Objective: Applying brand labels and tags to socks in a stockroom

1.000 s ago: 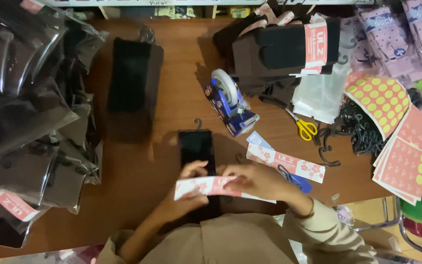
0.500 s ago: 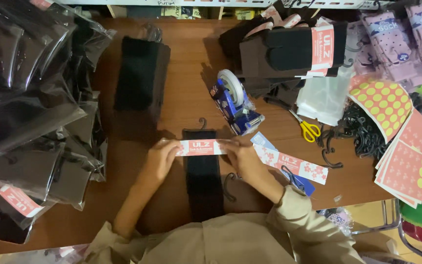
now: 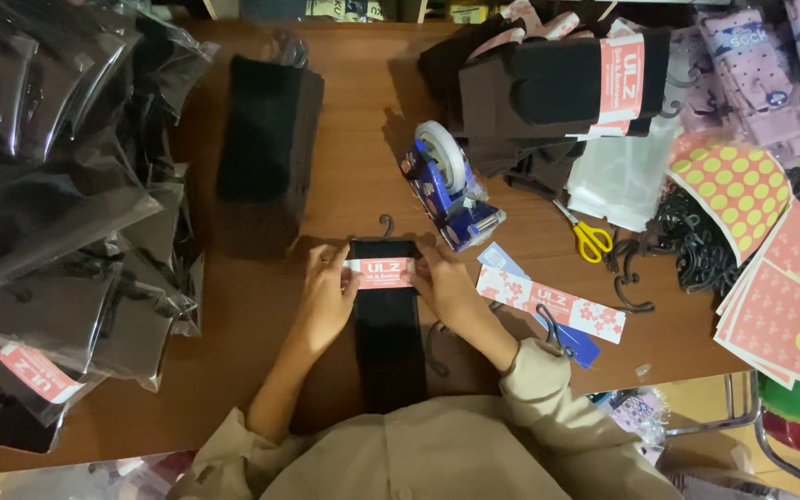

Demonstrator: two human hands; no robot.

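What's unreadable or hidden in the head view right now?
- Ends of the pink paper band: covered by the left hand and right hand.
- Lower end of the black socks: hidden behind the person's beige sleeves and chest.
- Contents of the plastic bags: too dark, glare.
- Black hooks pile: too small to count.

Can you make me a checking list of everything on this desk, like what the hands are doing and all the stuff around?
Surface: brown wooden table, crowded at both sides.
Job's things: black socks lying flat on a small hook hanger, pink paper band across the top.
Hands: left hand and right hand press the band's two ends.
Clutter: tape dispenser, yellow scissors, spare pink bands, black hooks, dotted sticker sheets.
Cables: nothing seen.
Surroundings: bagged dark socks on the left, a black sock stack, banded brown socks, purple socks.
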